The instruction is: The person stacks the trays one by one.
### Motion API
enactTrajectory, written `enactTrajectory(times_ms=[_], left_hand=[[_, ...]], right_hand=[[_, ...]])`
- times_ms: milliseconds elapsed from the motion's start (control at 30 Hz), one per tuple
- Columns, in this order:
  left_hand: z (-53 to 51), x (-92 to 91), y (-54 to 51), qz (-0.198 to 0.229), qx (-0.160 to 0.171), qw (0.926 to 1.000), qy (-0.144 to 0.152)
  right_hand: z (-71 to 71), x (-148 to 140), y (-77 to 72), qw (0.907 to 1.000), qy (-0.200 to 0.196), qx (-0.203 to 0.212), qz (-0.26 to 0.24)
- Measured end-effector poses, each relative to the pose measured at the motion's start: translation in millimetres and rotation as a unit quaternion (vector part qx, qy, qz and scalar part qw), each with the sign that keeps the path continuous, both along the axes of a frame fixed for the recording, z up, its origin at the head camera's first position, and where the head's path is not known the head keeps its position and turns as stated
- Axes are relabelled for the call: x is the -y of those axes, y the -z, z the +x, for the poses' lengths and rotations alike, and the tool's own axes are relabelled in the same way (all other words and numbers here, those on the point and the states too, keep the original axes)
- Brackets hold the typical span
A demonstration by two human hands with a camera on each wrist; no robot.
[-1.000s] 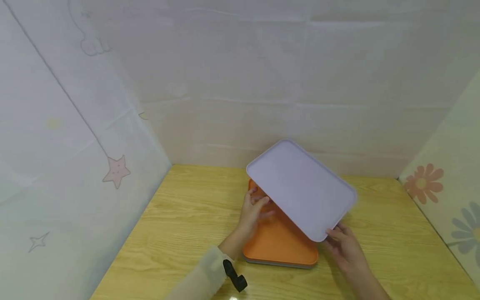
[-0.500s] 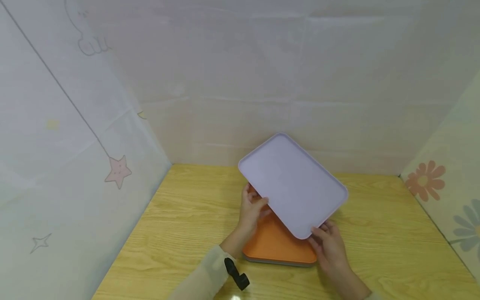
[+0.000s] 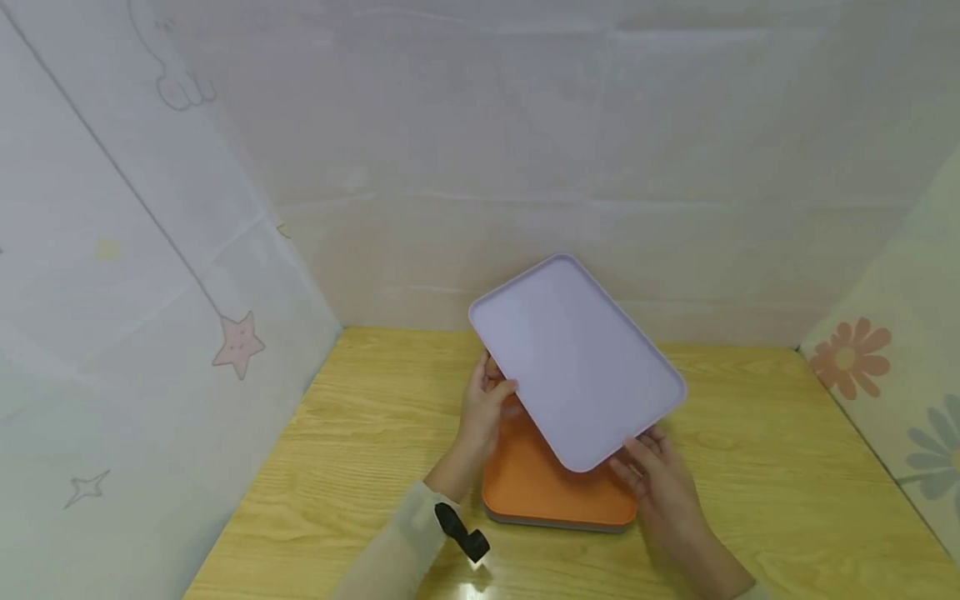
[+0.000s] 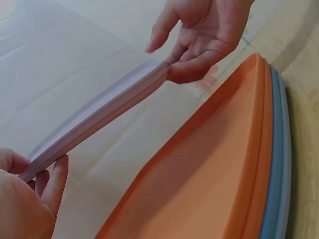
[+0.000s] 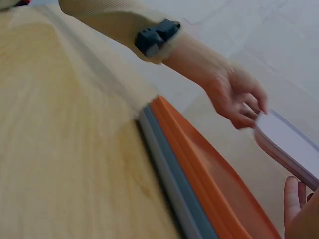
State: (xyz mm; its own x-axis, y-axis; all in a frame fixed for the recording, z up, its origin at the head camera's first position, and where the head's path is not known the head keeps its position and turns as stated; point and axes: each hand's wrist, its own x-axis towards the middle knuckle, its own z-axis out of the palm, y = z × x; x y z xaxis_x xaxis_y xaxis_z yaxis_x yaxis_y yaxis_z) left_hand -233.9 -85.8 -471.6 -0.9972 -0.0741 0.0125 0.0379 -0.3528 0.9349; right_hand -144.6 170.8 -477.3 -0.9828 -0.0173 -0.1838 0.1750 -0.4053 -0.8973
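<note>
A lilac rectangular tray (image 3: 577, 358) is held up at a tilt, its inner face toward the head camera. My left hand (image 3: 480, 417) pinches its left long edge, thumb in front and fingers behind. At its lower right edge is my right hand (image 3: 667, 487), with the thumb at the rim and the fingers partly under it. In the left wrist view, the right thumb (image 4: 162, 32) looks slightly off the tray surface. Beneath lies an orange tray (image 3: 555, 492), partly hidden by the lilac one, stacked on a blue tray (image 4: 274, 164) and a pale grey-blue layer (image 4: 285, 164).
The stack stands on a wood-grain table (image 3: 360, 433). Behind it rises a pale cloth wall (image 3: 480, 167); printed side walls flank the table, with a pink star (image 3: 238, 344) left and flowers (image 3: 847, 358) right. A black wrist device (image 3: 461, 532) sits on the left sleeve.
The lilac tray has moved left and up a little, and both hands with it. The left hand, first at the tray's edge with fingers apart, now pinches it. The orange tray stays put.
</note>
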Motion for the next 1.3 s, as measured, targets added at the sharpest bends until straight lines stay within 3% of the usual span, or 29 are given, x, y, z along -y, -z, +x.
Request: enactTrajectory(times_ms=[167,300,500,667,967,1300], left_hand=[[-1.3,12.7,-4.5,-0.002,0.004,0.9999,0.011],[-3.5,21.1,-6.5,-0.008,0.0,0.9994,0.034],[-5.4,34.2,-10.4,-0.032,0.001,0.9958,0.086],[-2.5,42.8,-14.2,-0.065,0.013,0.9886,0.135],[0.9,53.5,-11.2,-0.112,0.025,0.9789,0.169],[-4.8,64.0,-12.3,-0.155,0.031,0.9697,0.186]], right_hand=[[-11.5,-33,-10.7,0.9964,-0.022,-0.077,-0.027],[-25.9,-56,-17.8,0.9908,-0.07,-0.116,0.002],[-54.7,-74,-31.7,0.9774,-0.169,-0.111,0.06],[-78.9,-83,-43.2,0.9579,-0.237,-0.105,0.123],[-85.5,-78,-38.9,0.943,-0.261,-0.084,0.188],[-89.8,-69,-32.2,0.9408,-0.253,-0.057,0.218]])
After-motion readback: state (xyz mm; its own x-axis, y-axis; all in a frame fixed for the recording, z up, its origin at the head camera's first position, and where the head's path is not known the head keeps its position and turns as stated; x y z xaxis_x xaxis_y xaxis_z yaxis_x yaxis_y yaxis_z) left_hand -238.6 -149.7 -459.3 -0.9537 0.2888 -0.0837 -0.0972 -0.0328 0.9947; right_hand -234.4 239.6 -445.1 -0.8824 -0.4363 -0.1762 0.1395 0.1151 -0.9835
